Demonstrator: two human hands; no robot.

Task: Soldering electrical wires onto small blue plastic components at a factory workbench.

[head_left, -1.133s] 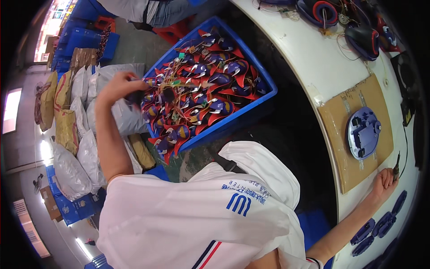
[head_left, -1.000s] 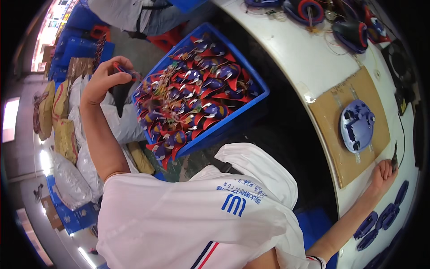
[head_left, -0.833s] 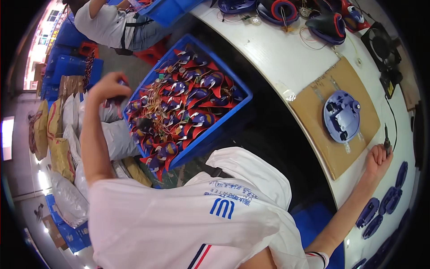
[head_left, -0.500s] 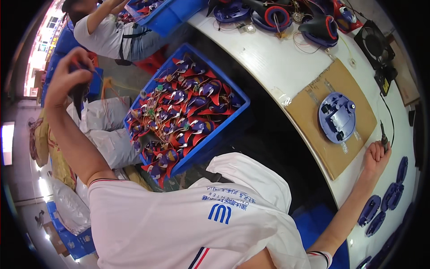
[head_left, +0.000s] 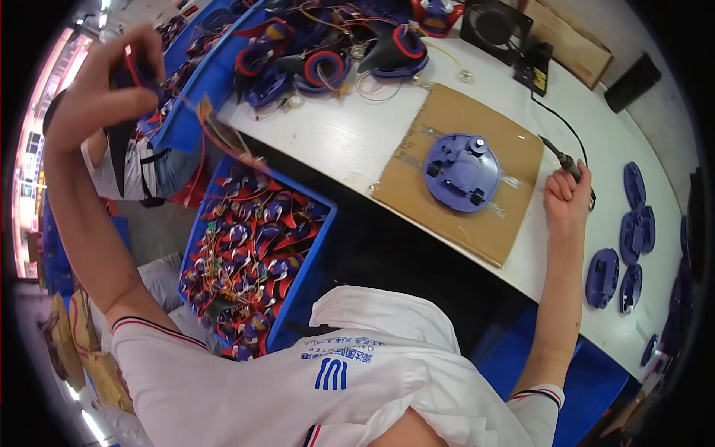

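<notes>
Count of items by kind at the bench [head_left: 320, 141].
Two hands: one left hand [head_left: 86, 100] with one wired dark shell piece [head_left: 118, 149], one right hand [head_left: 566, 195] with one corded pen-shaped tool [head_left: 560, 155]. On the bench: one cardboard sheet [head_left: 477, 238] bearing one purple oval base [head_left: 462, 171]; one black fan [head_left: 495, 28]; one black box [head_left: 534, 69]; one black cylinder [head_left: 633, 82]; at least three red-ringed shells [head_left: 409, 41]; at least five purple oval plates [head_left: 602, 279], the outermost too dim to count. Two blue bins [head_left: 304, 274], their shells too crowded to number; one co-worker [head_left: 171, 175].
</notes>
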